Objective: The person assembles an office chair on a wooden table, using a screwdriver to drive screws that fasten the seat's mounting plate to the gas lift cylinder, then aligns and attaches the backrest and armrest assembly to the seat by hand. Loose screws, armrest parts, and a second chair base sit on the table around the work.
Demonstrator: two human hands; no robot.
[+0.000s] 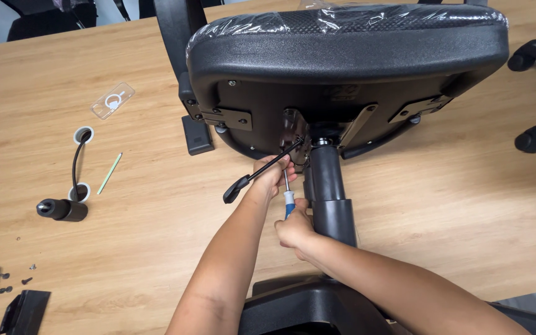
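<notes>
Bright, even light falls from overhead, indoors, with no hard shadows — only a soft, short one lies on the wooden counter (125, 236) under the chair seat (348, 56) and beside the black column (329, 186). White glare streaks the plastic wrap (317, 22) over the seat's top. The black underside stays dark, its details hard to read. Focus is sharp across the middle — the corners bend slightly and the forearms at the bottom edge look a little soft.
</notes>
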